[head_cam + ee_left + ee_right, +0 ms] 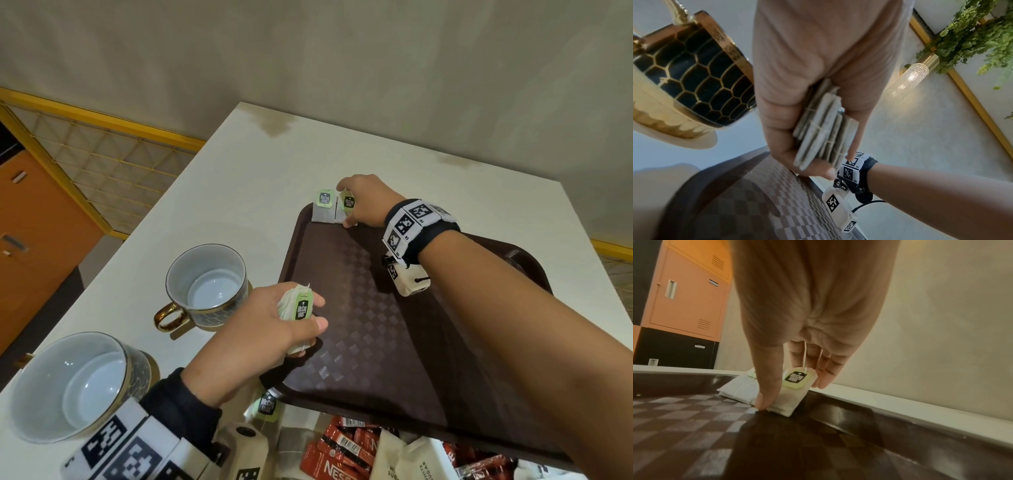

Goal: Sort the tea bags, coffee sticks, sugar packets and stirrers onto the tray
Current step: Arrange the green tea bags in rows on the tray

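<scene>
A brown checkered tray (376,342) lies on the white table. In its far left corner two tea bags stand against the rim. My right hand (344,205) pinches the right-hand tea bag (348,202) between thumb and fingers. The right wrist view shows this tea bag (785,404) standing on the tray floor (694,426), thumb in front, fingers behind. The other tea bag (322,210) stands free just to its left. My left hand (320,312) grips a stack of tea bags (296,306) over the tray's left edge. The left wrist view shows the stack (822,128) squeezed edge-on.
Two gold-trimmed cups (205,284) (75,383) stand left of the tray. A loose tea bag (267,406) lies at the tray's near left corner. Red coffee sticks (342,448) and white sugar packets (397,459) are piled in front of the tray.
</scene>
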`<action>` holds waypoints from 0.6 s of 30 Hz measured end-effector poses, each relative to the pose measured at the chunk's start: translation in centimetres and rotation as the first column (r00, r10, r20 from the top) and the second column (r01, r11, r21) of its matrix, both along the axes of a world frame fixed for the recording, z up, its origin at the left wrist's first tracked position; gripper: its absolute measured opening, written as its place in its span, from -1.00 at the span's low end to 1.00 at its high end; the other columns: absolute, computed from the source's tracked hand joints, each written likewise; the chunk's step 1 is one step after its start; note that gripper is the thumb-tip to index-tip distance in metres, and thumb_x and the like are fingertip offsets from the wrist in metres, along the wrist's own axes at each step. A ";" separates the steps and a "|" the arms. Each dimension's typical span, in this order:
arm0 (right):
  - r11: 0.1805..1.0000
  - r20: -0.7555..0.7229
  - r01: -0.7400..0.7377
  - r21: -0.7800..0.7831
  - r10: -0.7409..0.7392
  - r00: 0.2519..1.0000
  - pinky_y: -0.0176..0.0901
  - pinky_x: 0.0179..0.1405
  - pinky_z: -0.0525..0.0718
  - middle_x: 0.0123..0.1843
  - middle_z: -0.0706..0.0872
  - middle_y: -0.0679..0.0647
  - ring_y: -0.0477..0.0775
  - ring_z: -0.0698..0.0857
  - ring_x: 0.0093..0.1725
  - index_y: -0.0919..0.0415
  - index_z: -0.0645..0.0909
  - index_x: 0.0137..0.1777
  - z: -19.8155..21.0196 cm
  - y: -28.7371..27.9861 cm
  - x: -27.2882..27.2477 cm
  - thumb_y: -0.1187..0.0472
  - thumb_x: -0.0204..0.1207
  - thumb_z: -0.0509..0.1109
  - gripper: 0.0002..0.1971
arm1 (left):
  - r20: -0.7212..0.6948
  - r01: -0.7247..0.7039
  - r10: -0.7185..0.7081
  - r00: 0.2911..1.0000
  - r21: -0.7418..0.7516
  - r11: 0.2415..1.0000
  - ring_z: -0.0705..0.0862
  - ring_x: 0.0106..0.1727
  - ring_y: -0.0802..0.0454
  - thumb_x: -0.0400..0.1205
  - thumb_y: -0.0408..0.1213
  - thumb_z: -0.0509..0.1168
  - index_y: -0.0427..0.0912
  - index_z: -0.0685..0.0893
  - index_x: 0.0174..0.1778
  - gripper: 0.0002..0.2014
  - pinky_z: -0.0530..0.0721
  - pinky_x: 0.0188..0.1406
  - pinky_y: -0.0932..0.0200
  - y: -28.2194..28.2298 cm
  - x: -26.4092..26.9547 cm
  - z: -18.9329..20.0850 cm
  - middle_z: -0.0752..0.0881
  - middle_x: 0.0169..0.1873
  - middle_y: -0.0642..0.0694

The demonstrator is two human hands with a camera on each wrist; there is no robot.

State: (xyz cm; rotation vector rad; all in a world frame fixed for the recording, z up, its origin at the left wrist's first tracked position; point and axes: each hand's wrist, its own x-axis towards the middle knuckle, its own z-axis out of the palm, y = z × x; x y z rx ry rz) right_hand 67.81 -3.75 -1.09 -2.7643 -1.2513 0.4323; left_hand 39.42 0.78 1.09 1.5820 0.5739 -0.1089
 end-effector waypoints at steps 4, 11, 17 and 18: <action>1.000 -0.004 -0.003 -0.005 0.003 1.000 0.00 0.32 0.50 0.45 0.54 0.25 0.26 0.50 0.43 0.26 0.41 0.54 0.1 0.0 -0.1 0.18 0.32 0.66 -0.21 | -0.008 0.004 -0.004 1.000 0.009 1.000 0.78 -0.16 -0.12 0.50 -0.24 0.53 0.07 0.78 -0.08 -0.86 0.76 0.02 -0.27 0.2 -0.1 -0.2 0.74 -0.15 -0.18; 0.996 0.049 -0.078 0.044 0.076 0.996 0.10 0.37 0.50 0.47 0.46 0.18 0.23 0.41 0.46 0.18 0.32 0.59 0.4 0.8 -1.3 0.01 0.31 0.65 -0.11 | -0.020 0.003 -0.002 1.000 0.018 1.000 0.78 -0.06 -0.17 0.51 -0.24 0.53 0.09 0.78 -0.09 -0.86 0.77 0.03 -0.25 0.2 0.0 -0.1 0.74 -0.11 -0.17; 0.992 0.163 -0.120 -0.026 0.123 0.979 0.09 0.26 0.53 0.37 0.52 0.17 0.23 0.46 0.40 0.17 0.39 0.51 0.0 1.9 -2.4 -0.03 0.37 0.60 -0.25 | -0.014 -0.001 0.001 1.000 0.019 1.000 0.79 -0.07 -0.14 0.52 -0.25 0.52 0.05 0.77 -0.06 -0.86 0.78 0.03 -0.23 0.4 -0.1 0.0 0.75 -0.11 -0.17; 0.993 0.164 -0.115 -0.029 0.118 0.979 0.08 0.23 0.53 0.35 0.54 0.17 0.23 0.48 0.37 0.18 0.42 0.48 0.0 2.0 -2.4 -0.03 0.38 0.59 -0.28 | -0.014 0.000 0.000 1.000 0.021 1.000 0.79 -0.07 -0.14 0.52 -0.24 0.52 0.06 0.78 -0.07 -0.86 0.78 0.03 -0.24 0.4 -0.1 0.0 0.74 -0.11 -0.17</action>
